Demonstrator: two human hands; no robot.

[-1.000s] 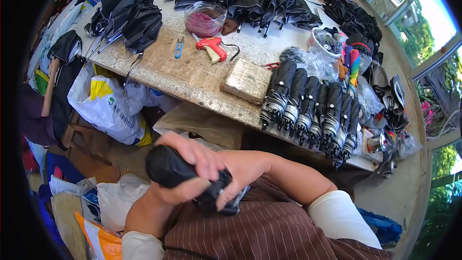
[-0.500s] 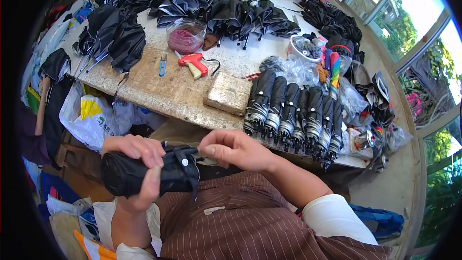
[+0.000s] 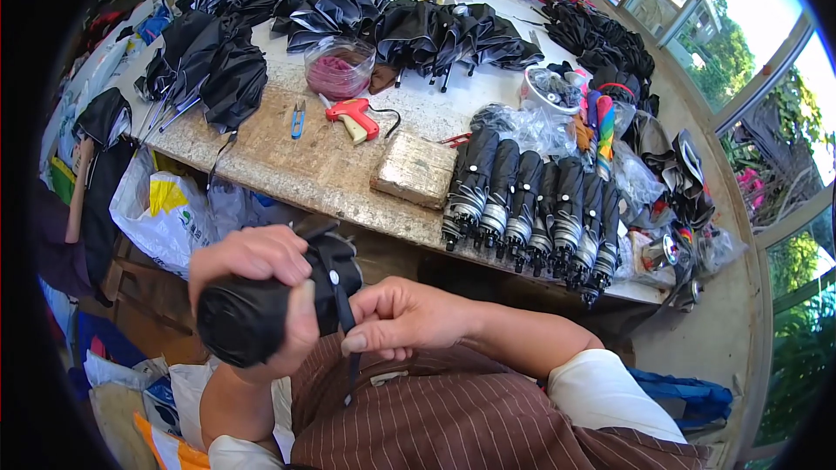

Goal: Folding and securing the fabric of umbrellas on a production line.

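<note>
1. Two hands meet low in the view, at about 7 o'clock, over your striped apron (image 3: 453, 418).
2. Your left hand (image 3: 261, 287) wraps the folded black umbrella (image 3: 252, 318) — fingers curled over its top, thumb pressed on the near side.
3. Your right hand (image 3: 405, 318) sits just beside it at 3 o'clock of the umbrella, its fingers pressed together and pinching the thin black strap (image 3: 346, 318) that hangs from the umbrella.
4. Umbrella and hands are held off the surface (image 3: 296, 165), near its front edge.
5. On the surface, at 12 o'clock from your hands: a red tagging gun (image 3: 353, 116), small blue snips (image 3: 298, 119) and a clear bowl of dark red bits (image 3: 338, 68).
6. At 1 o'clock lies a tan block (image 3: 416, 171), with a row of rolled black umbrellas (image 3: 531, 209) just beside it — their ends overhang the front edge.
7. Open black umbrellas (image 3: 418, 26) are heaped along the far side.
</note>
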